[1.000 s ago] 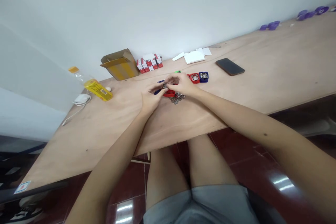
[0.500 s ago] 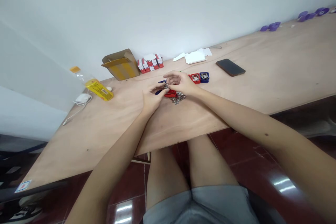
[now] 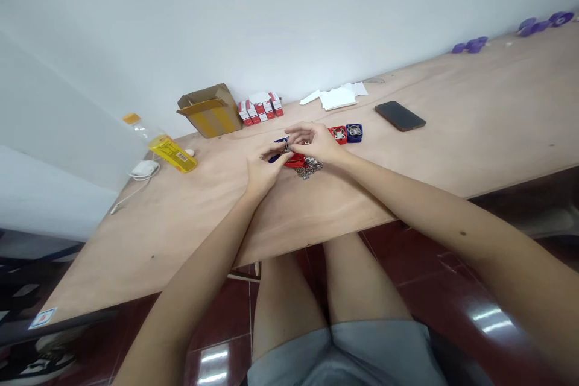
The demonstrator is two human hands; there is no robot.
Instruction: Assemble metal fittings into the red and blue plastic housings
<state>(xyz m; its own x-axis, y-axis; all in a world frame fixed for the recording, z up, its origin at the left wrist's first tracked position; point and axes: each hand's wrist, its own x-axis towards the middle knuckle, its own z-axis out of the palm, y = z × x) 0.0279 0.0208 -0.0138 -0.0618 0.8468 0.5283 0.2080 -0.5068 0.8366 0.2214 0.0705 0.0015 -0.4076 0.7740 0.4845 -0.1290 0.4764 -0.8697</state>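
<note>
My left hand [image 3: 262, 170] and my right hand [image 3: 314, 142] meet over the middle of the plywood table [image 3: 316, 205]. Both pinch a small metal ring piece [image 3: 286, 148] between thumb and fingers, above a red plastic tag [image 3: 295, 160]. A blue tag [image 3: 275, 155] pokes out behind my left fingers. A small heap of metal key rings and chains [image 3: 309, 168] lies just under my right hand. A red square piece [image 3: 338, 133] and a blue square piece [image 3: 354, 131], each with a metal insert, sit side by side right of my right hand.
A dark phone [image 3: 400, 116] lies to the right. White papers [image 3: 337, 97], small red-and-white boxes [image 3: 260, 109] and an open cardboard box [image 3: 208, 110] line the wall. A yellow-labelled bottle [image 3: 163, 146] and a white charger with cable [image 3: 143, 169] are left. Purple discs [image 3: 470, 45] sit far right.
The hands stay together on the small metal piece; the right fingers have shifted slightly. The view has drifted a little.
</note>
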